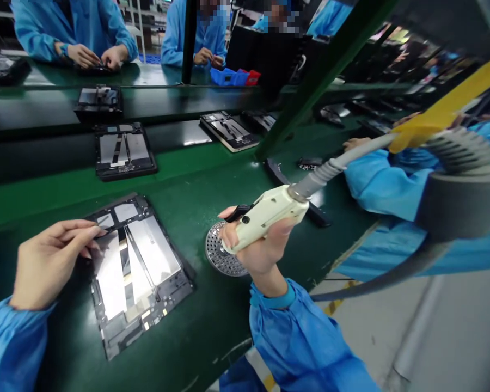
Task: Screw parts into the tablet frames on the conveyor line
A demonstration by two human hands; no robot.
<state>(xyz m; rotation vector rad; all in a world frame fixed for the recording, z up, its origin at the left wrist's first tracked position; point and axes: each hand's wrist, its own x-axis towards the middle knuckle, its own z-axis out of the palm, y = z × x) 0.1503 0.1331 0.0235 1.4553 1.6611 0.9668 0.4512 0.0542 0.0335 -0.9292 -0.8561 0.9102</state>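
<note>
A cream electric screwdriver [265,212] with a black lever is wrapped in my right hand [265,247]. Its working end points down at a round metal dish with many holes [218,251], and my fingers hide the tip. To the left, an opened tablet [155,245] lies flat, showing silvery battery panels and dark ribbon strips. Over its upper left edge, my left hand [51,256] has thumb and fingers pressed together around something small and dark, too hidden to name.
More opened tablets [124,149] lie on the green bench [212,188] beyond. A slanted green post [322,81] and a thick grey hose [384,272] stand at right. Blue bins [224,76] sit across. Co-workers' hands [96,56] work opposite; a blue sleeve [386,182] is at right.
</note>
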